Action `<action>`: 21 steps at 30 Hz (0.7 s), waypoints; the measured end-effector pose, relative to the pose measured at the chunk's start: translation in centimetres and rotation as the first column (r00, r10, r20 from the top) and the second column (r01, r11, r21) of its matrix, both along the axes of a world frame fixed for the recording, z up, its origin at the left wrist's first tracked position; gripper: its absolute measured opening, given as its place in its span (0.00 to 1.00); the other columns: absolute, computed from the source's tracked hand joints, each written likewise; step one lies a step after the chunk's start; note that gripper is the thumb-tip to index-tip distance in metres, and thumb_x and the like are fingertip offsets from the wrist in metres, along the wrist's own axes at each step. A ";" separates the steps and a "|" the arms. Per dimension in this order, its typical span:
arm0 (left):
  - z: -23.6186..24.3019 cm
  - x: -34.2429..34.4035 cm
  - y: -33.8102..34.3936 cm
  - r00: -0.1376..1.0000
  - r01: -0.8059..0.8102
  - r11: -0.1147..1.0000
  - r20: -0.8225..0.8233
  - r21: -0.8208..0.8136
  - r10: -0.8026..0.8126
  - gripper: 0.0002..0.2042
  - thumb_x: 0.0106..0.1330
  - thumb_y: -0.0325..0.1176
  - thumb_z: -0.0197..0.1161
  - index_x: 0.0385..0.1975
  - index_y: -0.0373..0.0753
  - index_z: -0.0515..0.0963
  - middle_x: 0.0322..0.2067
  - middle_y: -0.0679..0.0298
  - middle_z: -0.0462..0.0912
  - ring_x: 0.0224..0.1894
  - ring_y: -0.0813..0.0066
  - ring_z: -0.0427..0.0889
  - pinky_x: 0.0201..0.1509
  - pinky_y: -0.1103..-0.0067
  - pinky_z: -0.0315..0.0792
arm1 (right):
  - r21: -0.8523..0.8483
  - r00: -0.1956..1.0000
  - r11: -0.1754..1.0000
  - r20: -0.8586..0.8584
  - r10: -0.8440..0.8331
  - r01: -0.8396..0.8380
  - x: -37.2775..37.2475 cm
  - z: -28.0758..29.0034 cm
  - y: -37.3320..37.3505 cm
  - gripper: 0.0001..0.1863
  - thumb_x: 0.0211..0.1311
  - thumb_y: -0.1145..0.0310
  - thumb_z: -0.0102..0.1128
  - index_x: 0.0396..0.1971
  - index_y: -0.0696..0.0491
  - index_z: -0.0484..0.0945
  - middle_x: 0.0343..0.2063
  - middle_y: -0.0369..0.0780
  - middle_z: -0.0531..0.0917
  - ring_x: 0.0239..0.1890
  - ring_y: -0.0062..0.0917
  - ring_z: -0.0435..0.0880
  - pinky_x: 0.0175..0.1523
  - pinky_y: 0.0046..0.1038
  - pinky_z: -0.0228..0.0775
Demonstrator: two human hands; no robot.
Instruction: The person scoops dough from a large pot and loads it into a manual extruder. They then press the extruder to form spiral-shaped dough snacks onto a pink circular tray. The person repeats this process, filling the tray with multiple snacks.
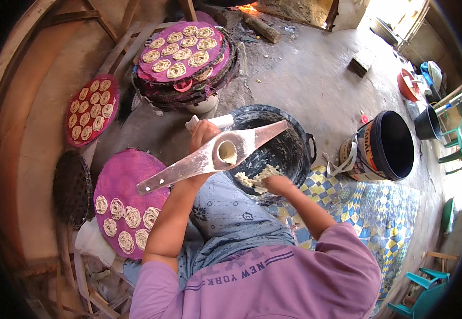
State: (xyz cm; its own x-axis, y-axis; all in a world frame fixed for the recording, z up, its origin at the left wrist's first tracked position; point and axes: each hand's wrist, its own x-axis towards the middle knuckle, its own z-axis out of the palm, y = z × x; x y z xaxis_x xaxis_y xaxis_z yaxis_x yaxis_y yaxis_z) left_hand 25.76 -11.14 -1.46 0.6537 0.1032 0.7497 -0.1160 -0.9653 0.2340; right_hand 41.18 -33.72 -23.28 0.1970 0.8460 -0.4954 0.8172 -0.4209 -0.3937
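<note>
Below us, our left hand [203,133] grips a floury wooden press [213,155] — held across a black basin [295,143]. Our right hand [276,184] closes around pale dough [255,177] inside it. Left, near — noodle coils [119,219] on a purple tray [135,170].

Left hand [202,135] grips press [215,154] — right hand [276,184] scoops dough [255,178].

Flour-dusted wooden press [212,157], matt black metal pot [295,151], woven pink tray [130,175].
</note>
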 end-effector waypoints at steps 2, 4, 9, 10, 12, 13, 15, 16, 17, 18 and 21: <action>-0.2 0.0 0.5 1.000 0.017 0.999 -0.018 -0.037 -0.018 0.12 0.52 0.33 0.64 0.31 0.38 0.68 0.30 0.54 0.67 0.35 0.56 0.71 0.42 0.64 0.68 | -0.097 0.955 0.995 -0.290 -0.062 0.035 2.7 4.4 -0.8 0.21 0.67 0.57 0.52 0.59 0.45 0.74 0.23 0.39 0.81 0.23 0.26 0.80 0.28 0.31 0.71; -0.5 0.0 1.3 0.998 -0.014 1.000 -0.065 -0.005 0.014 0.12 0.52 0.34 0.63 0.31 0.38 0.68 0.30 0.54 0.67 0.36 0.55 0.71 0.42 0.64 0.68 | -0.240 0.792 0.968 -0.575 -0.205 0.076 5.6 10.6 -3.0 0.23 0.70 0.55 0.52 0.60 0.48 0.73 0.16 0.32 0.73 0.15 0.16 0.69 0.20 0.24 0.61; -0.8 0.7 2.7 0.979 -0.098 0.990 -0.171 0.100 0.114 0.12 0.52 0.35 0.63 0.30 0.40 0.67 0.31 0.54 0.67 0.37 0.54 0.71 0.42 0.63 0.67 | -0.162 0.483 0.965 -0.841 -0.243 0.204 7.8 23.6 -6.4 0.22 0.72 0.61 0.51 0.62 0.53 0.70 0.14 0.28 0.67 0.14 0.10 0.61 0.17 0.18 0.52; -0.7 0.9 2.7 0.976 -0.067 0.994 -0.201 0.086 0.084 0.12 0.52 0.35 0.63 0.30 0.40 0.67 0.31 0.54 0.67 0.36 0.53 0.71 0.42 0.63 0.67 | -0.168 0.383 0.957 -0.889 -0.251 0.237 7.6 24.9 -6.4 0.22 0.72 0.61 0.51 0.62 0.52 0.70 0.14 0.29 0.67 0.14 0.10 0.60 0.16 0.17 0.50; -0.2 1.4 2.5 0.986 -0.053 0.996 -0.153 0.072 0.063 0.13 0.52 0.35 0.64 0.30 0.40 0.67 0.30 0.55 0.67 0.36 0.53 0.71 0.41 0.63 0.67 | -0.159 0.289 0.944 -0.926 -0.244 0.289 7.0 26.5 -6.0 0.21 0.73 0.63 0.50 0.60 0.54 0.71 0.14 0.29 0.67 0.14 0.09 0.59 0.16 0.15 0.49; 0.1 1.8 2.2 0.989 -0.039 0.997 -0.138 0.066 0.048 0.13 0.52 0.35 0.64 0.30 0.40 0.67 0.30 0.55 0.67 0.36 0.53 0.71 0.41 0.63 0.68 | -0.155 0.231 0.936 -0.944 -0.234 0.315 6.8 27.0 -5.7 0.20 0.73 0.64 0.49 0.60 0.55 0.72 0.14 0.29 0.68 0.14 0.09 0.59 0.16 0.15 0.49; 0.8 2.1 1.8 0.994 -0.010 0.996 -0.111 0.085 0.019 0.13 0.52 0.35 0.64 0.32 0.40 0.67 0.30 0.55 0.68 0.36 0.54 0.72 0.40 0.63 0.68 | -0.189 0.286 0.927 -0.914 -0.287 0.325 6.6 27.7 -4.3 0.23 0.71 0.59 0.52 0.61 0.53 0.71 0.14 0.29 0.67 0.13 0.10 0.60 0.16 0.16 0.51; 1.2 2.3 1.5 0.993 -0.011 0.995 -0.114 0.103 0.022 0.13 0.52 0.35 0.64 0.32 0.40 0.68 0.30 0.55 0.69 0.36 0.54 0.73 0.40 0.63 0.68 | -0.182 0.357 0.921 -0.882 -0.308 0.346 6.5 28.2 -3.6 0.23 0.71 0.59 0.52 0.61 0.53 0.71 0.15 0.29 0.68 0.13 0.10 0.61 0.16 0.16 0.51; 1.6 2.5 1.3 0.993 -0.017 0.992 -0.114 0.129 0.032 0.13 0.52 0.35 0.63 0.32 0.40 0.68 0.30 0.56 0.69 0.36 0.54 0.73 0.40 0.63 0.68 | -0.216 0.446 0.894 -0.805 -0.391 0.393 6.5 28.8 -2.8 0.22 0.71 0.59 0.52 0.60 0.53 0.72 0.15 0.30 0.68 0.13 0.10 0.61 0.16 0.16 0.51; 1.9 2.7 1.0 0.991 -0.026 0.990 -0.128 0.137 0.044 0.12 0.52 0.34 0.63 0.32 0.40 0.68 0.30 0.57 0.70 0.36 0.56 0.73 0.40 0.65 0.68 | -0.079 0.672 0.935 -0.674 -0.306 0.347 6.6 29.8 -2.2 0.21 0.71 0.58 0.52 0.58 0.51 0.74 0.16 0.29 0.70 0.15 0.10 0.64 0.18 0.18 0.56; 2.8 3.3 0.1 0.974 -0.087 0.992 -0.202 0.090 0.104 0.12 0.51 0.36 0.64 0.28 0.39 0.68 0.30 0.55 0.69 0.36 0.54 0.72 0.44 0.64 0.68 | 0.445 0.959 0.894 0.274 -0.073 -0.059 4.7 31.9 -0.9 0.17 0.66 0.63 0.54 0.54 0.46 0.78 0.20 0.33 0.80 0.20 0.21 0.80 0.24 0.30 0.68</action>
